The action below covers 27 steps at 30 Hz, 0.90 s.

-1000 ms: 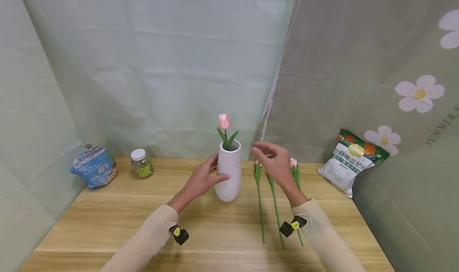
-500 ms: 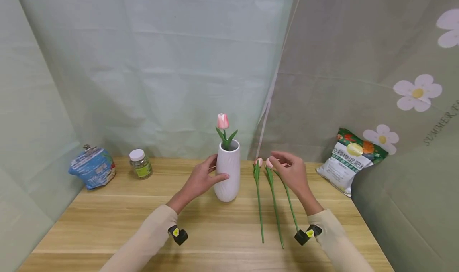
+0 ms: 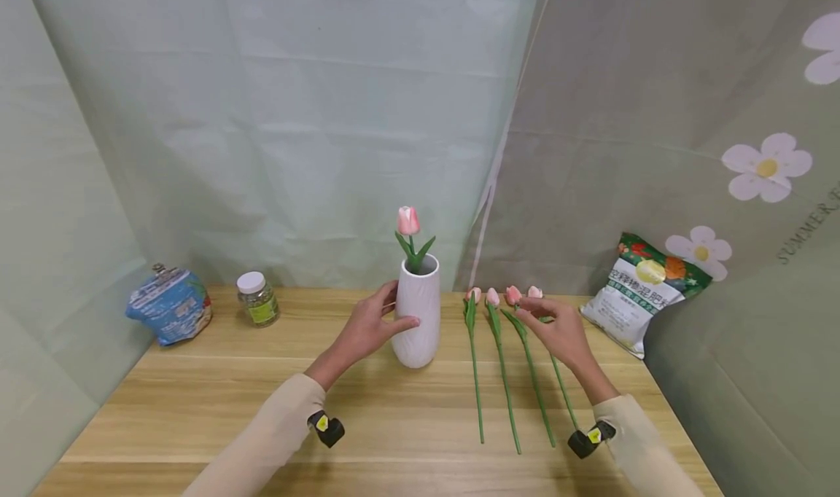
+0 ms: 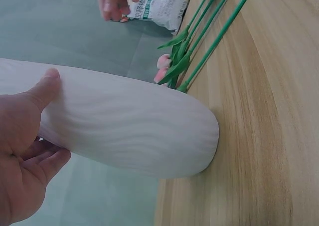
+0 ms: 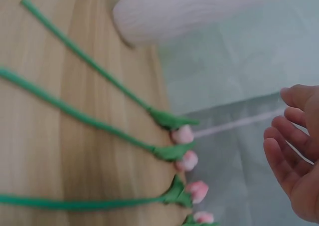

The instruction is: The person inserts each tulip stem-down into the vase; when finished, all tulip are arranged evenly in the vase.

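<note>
A white ribbed vase [image 3: 418, 315] stands upright on the wooden table, with one pink tulip [image 3: 408, 221] in it, its leaves just above the rim. My left hand [image 3: 367, 329] grips the vase from the left side. In the left wrist view its thumb lies across one face of the vase [image 4: 134, 121], with fingers around the other. Several pink tulips [image 3: 493, 297] lie side by side to the right of the vase, heads toward the back. Over the two rightmost hovers my right hand [image 3: 558, 333], fingers loosely bent, holding nothing; the right wrist view shows that hand [image 5: 299, 146] apart from the flower heads.
A blue bag [image 3: 173, 307] and a white-capped jar [image 3: 259, 300] stand at the back left. A white and green printed bag [image 3: 639, 296] leans against the curtain at the back right. Pale curtains [image 3: 315, 118] rise behind the table [image 3: 295, 453].
My right hand has moved rightward across the lying tulips, uncovering their heads and stems. The left hand has stayed on the vase, and the tulip in it has not moved.
</note>
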{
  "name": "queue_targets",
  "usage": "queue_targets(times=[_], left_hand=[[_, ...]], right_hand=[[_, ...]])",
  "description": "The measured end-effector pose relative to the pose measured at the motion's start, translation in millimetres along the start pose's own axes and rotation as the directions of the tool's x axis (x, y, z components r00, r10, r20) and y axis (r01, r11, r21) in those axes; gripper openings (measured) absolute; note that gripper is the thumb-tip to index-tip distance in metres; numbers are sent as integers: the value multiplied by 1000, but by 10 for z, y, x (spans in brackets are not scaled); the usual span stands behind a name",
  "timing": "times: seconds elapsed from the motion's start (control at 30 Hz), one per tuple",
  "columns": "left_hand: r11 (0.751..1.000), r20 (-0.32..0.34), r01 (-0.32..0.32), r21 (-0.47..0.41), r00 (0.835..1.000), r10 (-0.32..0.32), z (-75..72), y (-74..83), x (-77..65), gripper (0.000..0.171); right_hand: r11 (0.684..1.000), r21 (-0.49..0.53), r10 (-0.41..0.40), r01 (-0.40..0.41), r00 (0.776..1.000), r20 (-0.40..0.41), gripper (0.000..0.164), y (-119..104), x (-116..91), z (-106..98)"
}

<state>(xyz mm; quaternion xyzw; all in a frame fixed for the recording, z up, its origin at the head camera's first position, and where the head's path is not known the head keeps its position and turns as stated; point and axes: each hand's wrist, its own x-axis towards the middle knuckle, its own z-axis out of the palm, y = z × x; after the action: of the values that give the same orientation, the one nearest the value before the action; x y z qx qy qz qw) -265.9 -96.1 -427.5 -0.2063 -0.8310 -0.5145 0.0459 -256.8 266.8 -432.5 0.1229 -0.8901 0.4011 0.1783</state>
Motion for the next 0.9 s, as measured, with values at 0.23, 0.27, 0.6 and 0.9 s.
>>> queue_targets(times=[0.23,0.27,0.6,0.9], left_hand=[[1000,0,2,-1,1000,-2,3,-4,3,77],[1000,0,2,1,1000,-2,4,-5,3,77],[1000,-3,3,-5,1000,-3,3,-11,8,76],[1000,-1,13,-4,1000,-13,3,-6,5,78]], right_hand=[[998,-38,52,-51,998,30,30,242,-133,-36],[997,-47,66,-65,997,32,31,276,-154,-40],[984,-112,142,-140,990,14,31,644,-256,-72],[967,-131,222,-219,975,12,32,869,-337,-102]])
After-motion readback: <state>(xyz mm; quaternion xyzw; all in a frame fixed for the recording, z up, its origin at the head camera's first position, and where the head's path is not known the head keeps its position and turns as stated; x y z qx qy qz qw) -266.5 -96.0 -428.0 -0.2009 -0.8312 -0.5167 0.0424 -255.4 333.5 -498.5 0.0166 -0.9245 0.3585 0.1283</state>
